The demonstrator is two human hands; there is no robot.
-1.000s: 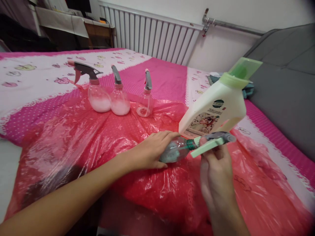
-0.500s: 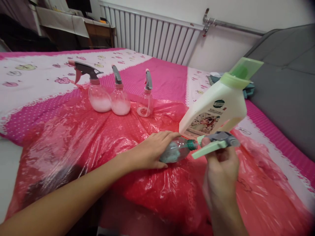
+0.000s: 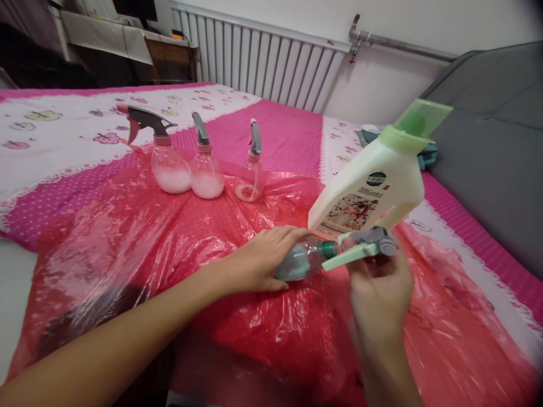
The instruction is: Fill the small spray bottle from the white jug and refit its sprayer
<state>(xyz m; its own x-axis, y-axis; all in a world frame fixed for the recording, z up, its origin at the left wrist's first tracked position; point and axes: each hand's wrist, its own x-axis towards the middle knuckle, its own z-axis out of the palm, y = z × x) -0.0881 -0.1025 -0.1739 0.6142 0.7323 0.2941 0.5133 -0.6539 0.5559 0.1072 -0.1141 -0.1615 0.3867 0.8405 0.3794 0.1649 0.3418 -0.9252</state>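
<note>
Lying on its side over the red plastic sheet (image 3: 254, 333), just below the frame's centre, the clear bottle (image 3: 310, 261) is gripped around its body by the left hand (image 3: 265, 259). At its green neck (image 3: 329, 249), the sprayer head (image 3: 370, 239) is held by the curled right hand (image 3: 377, 285); whether the threads are engaged cannot quite be told. Both parts are best kept in line, with the bottle steadied but not squeezed. Beyond, a white jug (image 3: 369, 186) is seen at right, three spray bottles (image 3: 207, 182) at upper left.
</note>
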